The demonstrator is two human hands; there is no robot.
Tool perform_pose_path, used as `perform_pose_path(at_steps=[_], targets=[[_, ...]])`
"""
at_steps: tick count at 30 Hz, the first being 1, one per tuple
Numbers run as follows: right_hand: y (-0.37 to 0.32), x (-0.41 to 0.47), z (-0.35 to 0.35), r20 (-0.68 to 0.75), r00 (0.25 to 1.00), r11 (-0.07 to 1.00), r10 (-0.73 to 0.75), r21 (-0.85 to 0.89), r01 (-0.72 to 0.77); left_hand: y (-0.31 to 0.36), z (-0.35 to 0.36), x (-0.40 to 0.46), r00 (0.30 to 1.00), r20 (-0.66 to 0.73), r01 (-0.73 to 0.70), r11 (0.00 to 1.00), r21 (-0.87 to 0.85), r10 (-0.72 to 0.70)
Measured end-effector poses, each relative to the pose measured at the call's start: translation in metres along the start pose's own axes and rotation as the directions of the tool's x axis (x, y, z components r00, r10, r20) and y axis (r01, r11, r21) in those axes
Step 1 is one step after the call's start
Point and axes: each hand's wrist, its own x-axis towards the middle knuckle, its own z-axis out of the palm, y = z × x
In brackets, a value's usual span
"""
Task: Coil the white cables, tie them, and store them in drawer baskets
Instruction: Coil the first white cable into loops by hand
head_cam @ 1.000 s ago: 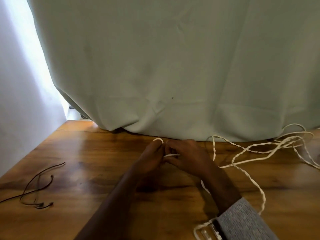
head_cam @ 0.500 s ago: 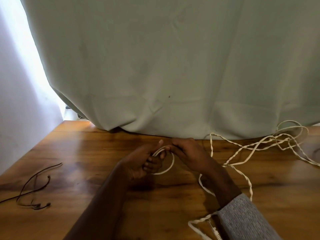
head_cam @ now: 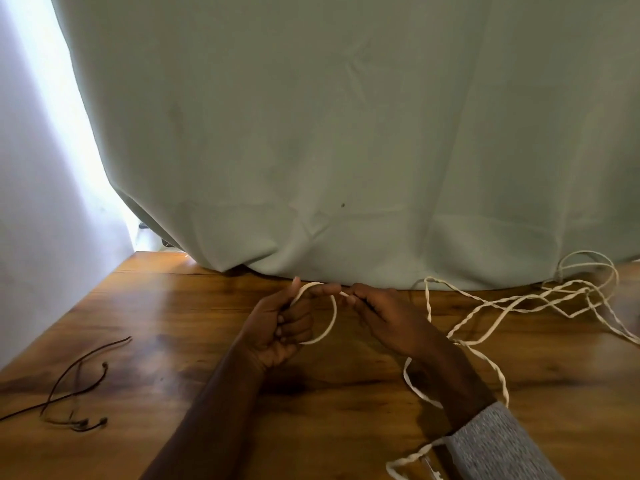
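A long white twisted cable (head_cam: 485, 308) trails across the wooden table (head_cam: 173, 306) from the right, in loose tangles near the curtain's hem. My left hand (head_cam: 280, 327) grips one small loop of that cable (head_cam: 330, 320), fingers curled round it, thumb on top. My right hand (head_cam: 384, 317) pinches the cable just right of the loop, close to the left thumb. More of the cable passes under my right forearm and ends at the bottom edge. No drawer basket is in view.
A pale green curtain (head_cam: 346, 133) hangs down to the table's far edge. A thin dark cord with earbuds (head_cam: 79, 386) lies at the left. A white wall (head_cam: 41, 202) bounds the left side.
The loop in my left hand has grown from a tiny bend to a full ring. My hands have spread slightly apart, and the loose cable at the right has shifted.
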Motion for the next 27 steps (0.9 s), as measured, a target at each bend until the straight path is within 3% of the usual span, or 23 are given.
perform_pose_path(at_steps=[3, 8, 11, 15, 22, 27], targets=[[0.003, -0.001, 0.01, 0.072, 0.997, 0.988, -0.001, -0.154, 0.012, -0.002, 0.005, 0.001, 0.994, -0.089, -0.069, 0.997, 0.016, 0.07], [-0.004, 0.0, 0.015, 0.228, 0.968, 0.972, 0.106, -0.229, -0.053, 0.002, 0.006, 0.004, 0.953, -0.166, -0.272, 0.957, -0.097, 0.254], [-0.014, 0.002, 0.017, 0.297, 0.948, 0.956, 0.115, -0.294, -0.024, 0.005, 0.004, 0.008, 0.894, -0.279, -0.4, 0.904, -0.15, 0.35], [-0.023, 0.004, 0.025, 0.363, 0.923, 0.948, 0.131, -0.319, -0.009, 0.007, 0.008, 0.012, 0.772, -0.457, -0.518, 0.854, -0.05, 0.441], [-0.033, 0.003, 0.031, 0.41, 0.911, 0.943, 0.053, -0.321, 0.09, 0.004, 0.007, 0.02, 0.701, -0.512, -0.523, 0.846, 0.105, 0.497], [-0.035, 0.003, 0.032, 0.4, 0.916, 0.935, -0.027, -0.313, 0.164, -0.005, 0.011, 0.026, 0.642, -0.514, -0.41, 0.821, 0.397, 0.569]])
